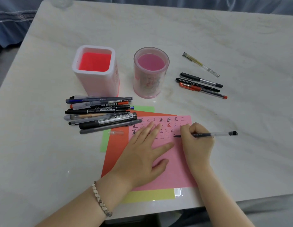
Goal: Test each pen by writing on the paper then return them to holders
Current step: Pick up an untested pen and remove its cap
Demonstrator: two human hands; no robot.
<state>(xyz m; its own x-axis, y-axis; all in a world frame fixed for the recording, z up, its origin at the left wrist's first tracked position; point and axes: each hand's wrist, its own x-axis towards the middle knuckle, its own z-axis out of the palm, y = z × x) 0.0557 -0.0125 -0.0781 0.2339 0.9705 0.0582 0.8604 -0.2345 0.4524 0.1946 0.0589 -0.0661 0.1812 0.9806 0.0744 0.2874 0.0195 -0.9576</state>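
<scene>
The pen (221, 133) looks to me like a slim, light plastic stick, stiff and smooth along its barrel. I judge it is best pinched low on the dark front part near the tip, where fingers get some purchase and the point can be steered. It is dark in front and see-through behind, with a black end piece. It lies slanted, with its tip down on the pink paper (173, 169) at the end of the lowest row of written marks.

The right hand (195, 141) is curled round it in a writing grip. The left hand (142, 154) lies flat on the paper with fingers straight and spread, pressing it down and holding nothing.

I see orange, green and yellow sheets poking out from under the pink one, and a clear cap (116, 133) just left of it. A pile of pens (100, 112) sits further left, and four pens (201, 85) lie off to the right. Behind stand the square holder (95, 71) and the round holder (150, 72), neither with a pen in it.
</scene>
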